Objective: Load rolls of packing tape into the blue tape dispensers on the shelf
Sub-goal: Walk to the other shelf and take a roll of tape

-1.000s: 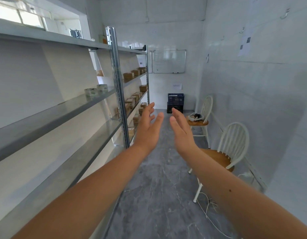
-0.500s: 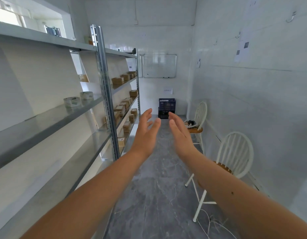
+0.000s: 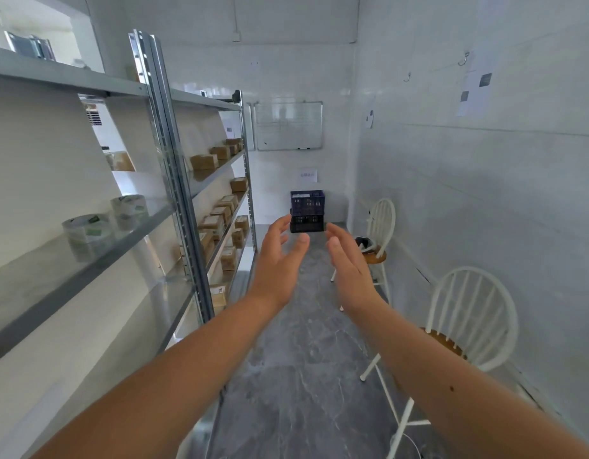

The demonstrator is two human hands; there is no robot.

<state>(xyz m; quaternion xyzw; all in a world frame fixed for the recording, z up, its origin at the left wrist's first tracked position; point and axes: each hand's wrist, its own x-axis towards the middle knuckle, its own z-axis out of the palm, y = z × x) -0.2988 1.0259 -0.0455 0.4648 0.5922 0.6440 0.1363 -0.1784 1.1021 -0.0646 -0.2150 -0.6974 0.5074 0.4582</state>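
Two stacks of clear packing tape rolls stand on the grey metal shelf (image 3: pixel 88 276) at my left: a near stack (image 3: pixel 88 235) and a farther stack (image 3: pixel 130 210). My left hand (image 3: pixel 278 263) and my right hand (image 3: pixel 347 265) are stretched out in front of me over the aisle, palms facing each other, fingers apart, holding nothing. Both hands are to the right of the shelf and well apart from the tape. No blue tape dispenser is in view.
A steel upright (image 3: pixel 174 180) divides the shelving; small cardboard boxes (image 3: pixel 203 161) fill the farther bays. A dark blue crate (image 3: pixel 307 202) sits on a black one at the aisle's end. Two white chairs (image 3: pixel 468 323) line the right wall. A whiteboard (image 3: pixel 288 125) hangs on the far wall.
The view has swung left and moved forward, so the tape rolls look nearer and lower on the left. Both hands stay raised and empty, slightly farther apart.
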